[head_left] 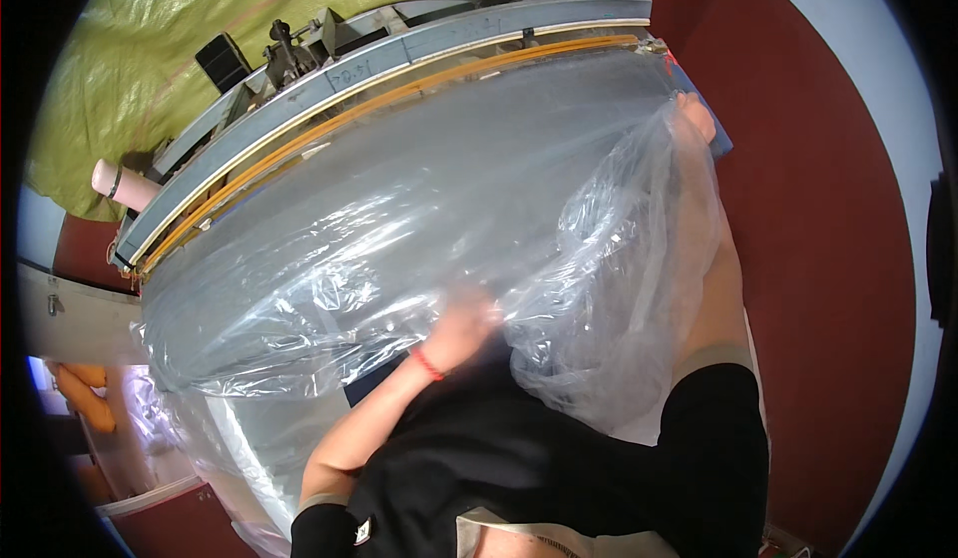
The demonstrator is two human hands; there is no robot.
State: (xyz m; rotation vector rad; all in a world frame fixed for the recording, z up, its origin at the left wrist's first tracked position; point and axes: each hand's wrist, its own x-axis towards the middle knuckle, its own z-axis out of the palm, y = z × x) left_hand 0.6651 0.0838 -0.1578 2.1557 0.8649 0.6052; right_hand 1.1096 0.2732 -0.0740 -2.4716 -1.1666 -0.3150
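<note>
A large clear plastic sheet point(589, 209) lies over a grey surface in front of me, with shiny creases along its near side. At the far right corner my right hand point(696, 117) is closed on the sheet's edge, its arm stretched out under bunched folds of the plastic. My left hand point(464, 326), with a red band at the wrist, is over the near middle of the sheet, close to my body. Motion blurs its fingers, so their pose and any hold on the plastic are unclear.
A long grey metal frame point(419, 49) with orange strips point(399, 89) runs along the far side, carrying a dark metal clamp-like fitting point(289, 54). A pink cylinder point(125, 186) rests at its left end. Yellow-green sheeting point(140, 69) lies behind; the floor point(818, 259) at right is dark red.
</note>
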